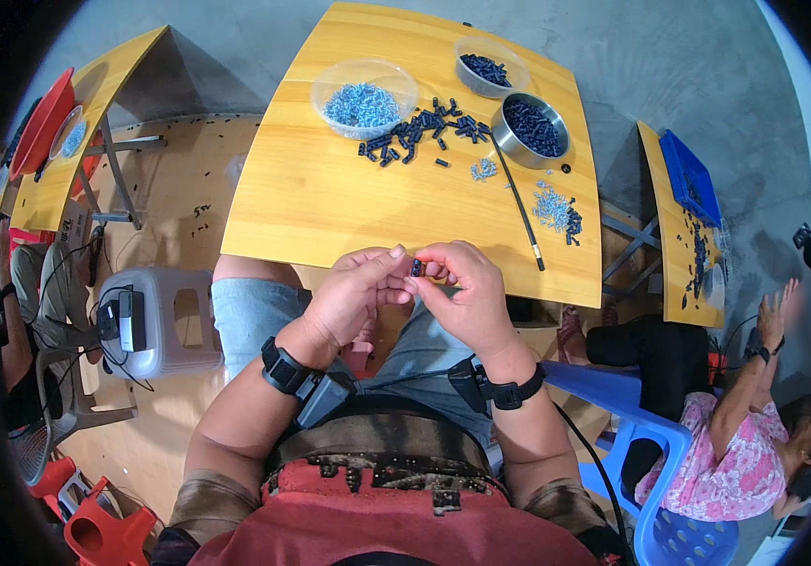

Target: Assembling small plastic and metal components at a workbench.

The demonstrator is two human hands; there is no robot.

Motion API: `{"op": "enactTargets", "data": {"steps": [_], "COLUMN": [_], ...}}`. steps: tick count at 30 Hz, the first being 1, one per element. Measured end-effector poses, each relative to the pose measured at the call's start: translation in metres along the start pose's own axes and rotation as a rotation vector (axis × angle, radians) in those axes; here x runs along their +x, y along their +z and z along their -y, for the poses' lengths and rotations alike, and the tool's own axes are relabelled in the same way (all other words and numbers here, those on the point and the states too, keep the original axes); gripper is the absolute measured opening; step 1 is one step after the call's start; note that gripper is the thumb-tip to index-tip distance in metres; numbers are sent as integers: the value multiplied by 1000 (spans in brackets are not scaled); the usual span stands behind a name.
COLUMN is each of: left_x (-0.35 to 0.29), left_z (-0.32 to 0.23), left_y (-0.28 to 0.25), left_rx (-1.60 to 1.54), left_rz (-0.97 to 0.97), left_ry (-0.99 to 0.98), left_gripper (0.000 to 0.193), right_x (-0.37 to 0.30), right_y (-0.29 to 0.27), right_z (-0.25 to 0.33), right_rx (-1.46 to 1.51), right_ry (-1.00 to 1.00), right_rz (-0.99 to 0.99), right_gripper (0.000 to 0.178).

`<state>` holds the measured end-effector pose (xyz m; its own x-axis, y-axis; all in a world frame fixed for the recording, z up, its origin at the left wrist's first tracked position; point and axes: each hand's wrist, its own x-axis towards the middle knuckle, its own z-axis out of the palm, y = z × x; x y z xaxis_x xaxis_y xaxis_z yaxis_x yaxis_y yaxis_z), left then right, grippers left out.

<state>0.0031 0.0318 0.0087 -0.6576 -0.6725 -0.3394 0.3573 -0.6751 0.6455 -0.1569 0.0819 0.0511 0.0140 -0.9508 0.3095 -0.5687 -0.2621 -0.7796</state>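
Note:
Just in front of the table's near edge, my two hands meet at a small black cylindrical piece [417, 269]. Thumb and forefinger of my right hand [467, 283] pinch it. The fingers of my left hand [358, 286] are curled in and close on its other side, with the thumb pointing up. Farther off on the wooden table [301, 208] lies a loose pile of similar black pieces [415, 132]. Behind it stands a clear tub [365, 94] of light-blue and clear small parts. Whether another part sits inside the held piece is too small to tell.
A metal bowl [534, 130] and a clear tub [487, 72] hold black pieces. A thin black rod [517, 201] lies near small clear parts [551, 206]. At right, a person [721, 429] sits by a table with a blue tray [689, 177]. A grey stool [162, 321] stands left.

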Motion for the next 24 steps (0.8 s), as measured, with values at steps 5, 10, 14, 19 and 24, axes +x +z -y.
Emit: {"op": "enactTargets", "data": {"steps": [5, 10, 14, 19, 24], "left_x": [1, -1, 9, 13, 11], "left_z": [1, 3, 2, 13, 17], "left_y": [8, -7, -5, 3, 5], "left_rx": [82, 195, 260, 310, 325], "left_rz": [3, -65, -9, 35, 6], "left_ry": [-21, 55, 3, -33, -26], "left_gripper": [19, 14, 16, 19, 19], "right_x": [-7, -4, -16, -31, -36], "right_y": [-4, 12, 14, 7, 6], "right_z": [-7, -12, -11, -16, -18], "right_rx": [11, -74, -75, -76, -75], "right_ry": [21, -111, 4, 47, 54], "right_rz": [-30, -73, -165, -196, -193], "right_gripper": [22, 16, 15, 15, 15]}}
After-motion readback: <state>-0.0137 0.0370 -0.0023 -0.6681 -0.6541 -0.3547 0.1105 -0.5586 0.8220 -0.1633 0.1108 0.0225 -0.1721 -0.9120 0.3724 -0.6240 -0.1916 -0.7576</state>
